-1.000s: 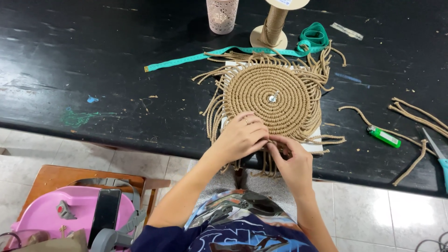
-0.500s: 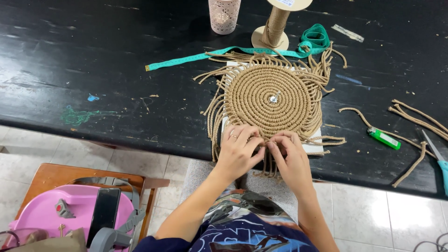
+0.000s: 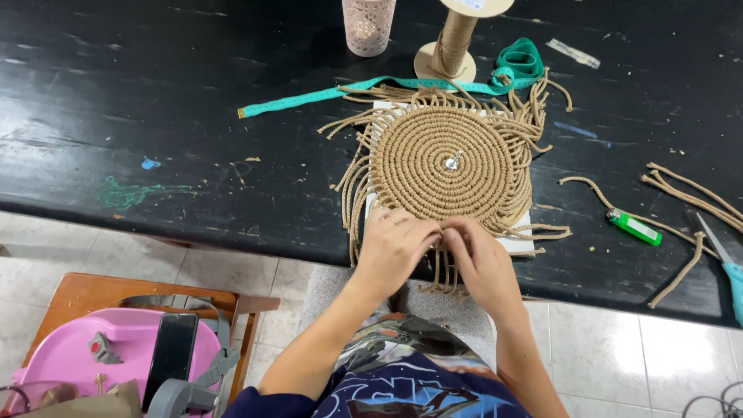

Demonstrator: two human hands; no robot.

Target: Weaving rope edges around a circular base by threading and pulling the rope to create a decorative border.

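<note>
Head view shows the left hand (image 3: pixel 391 248) and right hand (image 3: pixel 484 263), fingers pinched on loose cords (image 3: pixel 445 267) at the near edge of a round woven mat (image 3: pixel 449 162) (many coils done, fringe unknotted) on the dark surface (image 3: pixel 155 116).

1. A teal measuring tape (image 3: pixel 364 91) lies across the black tabletop (image 3: pixel 155 116), up and to the left of the hands.
2. A pale pink perforated cup (image 3: pixel 368 25) stands far beyond the hands.
3. A green lighter (image 3: pixel 634 227) lies to the right of the hands.
4. Blue-handled scissors (image 3: pixel 726 265) sit farther right, at the frame's edge.
5. A pink bag (image 3: pixel 116 364) rests on a wooden stool (image 3: pixel 93 292), low to the left.
</note>
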